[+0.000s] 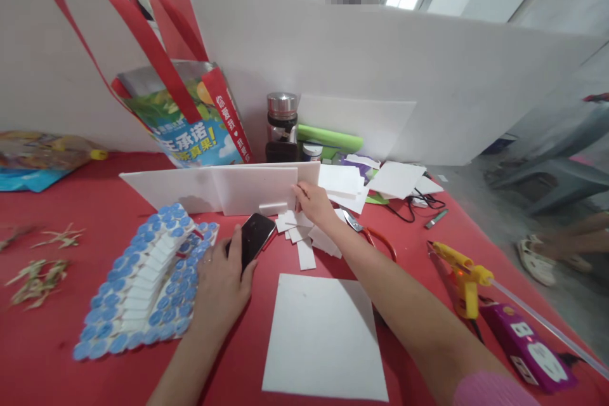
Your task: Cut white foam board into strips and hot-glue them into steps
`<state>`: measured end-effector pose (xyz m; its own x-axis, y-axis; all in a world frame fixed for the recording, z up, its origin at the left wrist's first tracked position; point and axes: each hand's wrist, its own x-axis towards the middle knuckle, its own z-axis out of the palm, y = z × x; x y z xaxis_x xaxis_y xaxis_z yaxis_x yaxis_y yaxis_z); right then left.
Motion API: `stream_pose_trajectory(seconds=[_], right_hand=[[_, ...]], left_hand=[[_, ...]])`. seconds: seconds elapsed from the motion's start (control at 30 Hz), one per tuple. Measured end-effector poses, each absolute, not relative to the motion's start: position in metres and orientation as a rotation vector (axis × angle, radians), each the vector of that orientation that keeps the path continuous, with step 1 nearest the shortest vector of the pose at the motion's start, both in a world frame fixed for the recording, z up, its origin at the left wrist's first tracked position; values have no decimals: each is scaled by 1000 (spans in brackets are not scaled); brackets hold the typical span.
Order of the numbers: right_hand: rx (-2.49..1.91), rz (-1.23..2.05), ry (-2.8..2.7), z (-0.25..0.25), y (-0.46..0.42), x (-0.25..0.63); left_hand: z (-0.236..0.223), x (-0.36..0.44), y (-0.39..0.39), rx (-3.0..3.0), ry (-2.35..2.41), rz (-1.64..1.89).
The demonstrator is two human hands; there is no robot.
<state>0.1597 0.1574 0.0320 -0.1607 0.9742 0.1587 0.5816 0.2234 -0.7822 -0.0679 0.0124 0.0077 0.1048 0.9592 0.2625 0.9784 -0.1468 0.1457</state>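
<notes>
our left hand (222, 274) lies spread against one phone (257, 236); our right hand (313, 203) pinches one white board (254, 189). far left, one bag (190, 124) reads "你爱我".

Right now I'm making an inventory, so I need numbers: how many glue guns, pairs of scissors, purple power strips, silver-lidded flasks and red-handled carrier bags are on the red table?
Glue gun: 1
Scissors: 1
Purple power strip: 1
Silver-lidded flask: 1
Red-handled carrier bag: 1
Total: 5
</notes>
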Motion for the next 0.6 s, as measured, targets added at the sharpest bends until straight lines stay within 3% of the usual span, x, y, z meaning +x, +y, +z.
stream_pose_trajectory(seconds=[0.2, 0.6], right_hand=[[-1453, 797, -1827, 31, 156, 158], [-1470, 836, -1845, 33, 149, 152]], left_hand=[[6, -70, 8, -2265, -2006, -599], [19, -59, -9, -2321, -2086, -395]])
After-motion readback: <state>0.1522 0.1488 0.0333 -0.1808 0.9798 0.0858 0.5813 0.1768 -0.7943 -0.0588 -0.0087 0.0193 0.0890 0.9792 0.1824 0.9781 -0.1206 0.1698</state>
